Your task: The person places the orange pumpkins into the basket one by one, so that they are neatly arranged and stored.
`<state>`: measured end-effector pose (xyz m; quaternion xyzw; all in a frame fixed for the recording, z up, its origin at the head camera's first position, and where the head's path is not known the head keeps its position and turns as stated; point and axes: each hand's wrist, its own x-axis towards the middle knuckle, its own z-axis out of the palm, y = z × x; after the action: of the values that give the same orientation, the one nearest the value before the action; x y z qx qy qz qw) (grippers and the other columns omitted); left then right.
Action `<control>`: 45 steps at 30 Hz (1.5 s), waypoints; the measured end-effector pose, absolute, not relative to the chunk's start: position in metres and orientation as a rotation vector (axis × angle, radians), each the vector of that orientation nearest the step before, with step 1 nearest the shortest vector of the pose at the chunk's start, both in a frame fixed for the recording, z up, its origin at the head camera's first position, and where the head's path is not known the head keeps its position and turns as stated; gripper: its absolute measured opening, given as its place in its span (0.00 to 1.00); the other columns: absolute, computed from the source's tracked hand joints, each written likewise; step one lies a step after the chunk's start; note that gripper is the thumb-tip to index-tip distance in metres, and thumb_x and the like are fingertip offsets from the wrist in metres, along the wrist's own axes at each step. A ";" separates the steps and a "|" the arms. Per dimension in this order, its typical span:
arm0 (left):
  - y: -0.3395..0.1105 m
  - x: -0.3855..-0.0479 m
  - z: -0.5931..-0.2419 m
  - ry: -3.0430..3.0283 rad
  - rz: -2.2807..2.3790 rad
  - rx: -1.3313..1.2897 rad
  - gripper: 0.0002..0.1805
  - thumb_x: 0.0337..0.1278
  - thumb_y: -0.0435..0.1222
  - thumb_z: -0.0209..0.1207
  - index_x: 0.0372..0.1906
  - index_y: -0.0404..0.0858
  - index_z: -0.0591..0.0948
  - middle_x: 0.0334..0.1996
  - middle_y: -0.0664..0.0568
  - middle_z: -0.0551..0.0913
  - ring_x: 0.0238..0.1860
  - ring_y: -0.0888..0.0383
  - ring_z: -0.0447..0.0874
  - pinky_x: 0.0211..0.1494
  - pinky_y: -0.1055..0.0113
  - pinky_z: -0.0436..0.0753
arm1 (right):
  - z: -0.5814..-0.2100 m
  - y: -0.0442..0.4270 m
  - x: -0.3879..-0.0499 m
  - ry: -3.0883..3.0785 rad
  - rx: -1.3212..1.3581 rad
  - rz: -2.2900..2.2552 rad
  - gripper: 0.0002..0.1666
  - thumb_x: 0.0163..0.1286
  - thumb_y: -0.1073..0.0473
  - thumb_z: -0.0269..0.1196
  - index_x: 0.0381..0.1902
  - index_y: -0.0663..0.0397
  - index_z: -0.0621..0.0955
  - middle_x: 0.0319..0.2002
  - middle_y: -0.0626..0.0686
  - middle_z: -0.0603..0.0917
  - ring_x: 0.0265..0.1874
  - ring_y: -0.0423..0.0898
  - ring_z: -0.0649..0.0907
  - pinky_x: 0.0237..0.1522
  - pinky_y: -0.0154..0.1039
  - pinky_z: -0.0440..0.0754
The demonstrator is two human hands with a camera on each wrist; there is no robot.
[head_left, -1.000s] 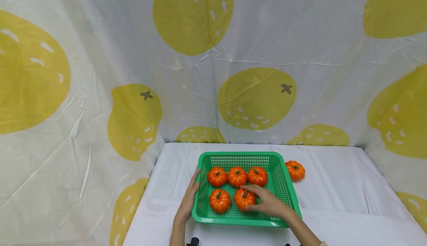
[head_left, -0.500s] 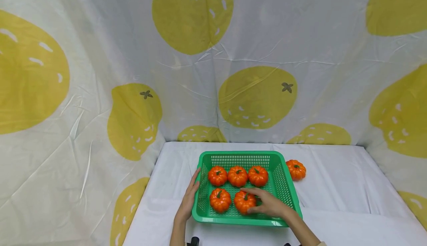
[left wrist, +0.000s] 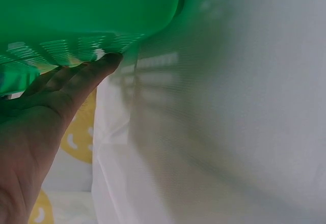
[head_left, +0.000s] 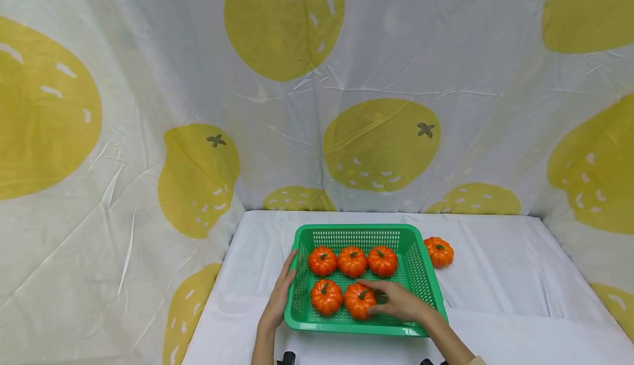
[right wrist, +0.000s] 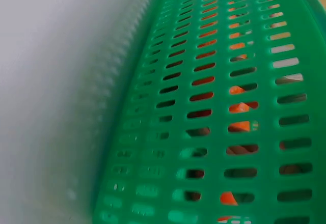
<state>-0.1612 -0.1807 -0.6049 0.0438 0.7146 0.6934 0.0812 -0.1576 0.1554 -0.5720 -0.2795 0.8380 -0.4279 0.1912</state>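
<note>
In the head view, a green plastic basket (head_left: 366, 327) holds several small orange pumpkins, three along the back and two in front. My right hand (head_left: 398, 302) reaches over its right side, thumb and fingers curved about the right side of the front right pumpkin (head_left: 359, 302). Left of that one sits another pumpkin (head_left: 326, 298). My left hand (head_left: 280, 298) lies along the basket's left outer wall, fingers extended; the left wrist view shows this hand (left wrist: 56, 102) against the basket's side (left wrist: 86, 10). The right wrist view has only the slotted basket wall (right wrist: 265, 107), with the right hand mostly hidden behind it.
One more pumpkin (head_left: 438, 252) lies on the white-covered table (head_left: 505, 277), outside the basket near its back right corner. Cloth curtains (head_left: 277, 134) printed with yellow fruit enclose the table at the back and sides.
The front right pumpkin has shifted slightly left, closer to its neighbour, and its stem has tilted. My right hand's thumb has moved slightly along it. My left hand stays put.
</note>
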 end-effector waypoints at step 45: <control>-0.179 -0.161 -0.604 2.169 2.043 0.107 0.30 0.84 0.53 0.35 0.84 0.58 0.53 0.86 0.49 0.44 0.85 0.40 0.36 0.81 0.30 0.38 | -0.545 0.293 -0.147 2.999 -0.334 -1.284 0.42 0.75 0.50 0.66 0.81 0.45 0.63 0.72 0.67 0.70 0.66 0.70 0.73 0.54 0.78 0.73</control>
<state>-0.1611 -0.1790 -0.6040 0.0357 0.7251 0.6831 0.0801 -0.1467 0.2926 -0.5450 -0.1017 0.9123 -0.3907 -0.0691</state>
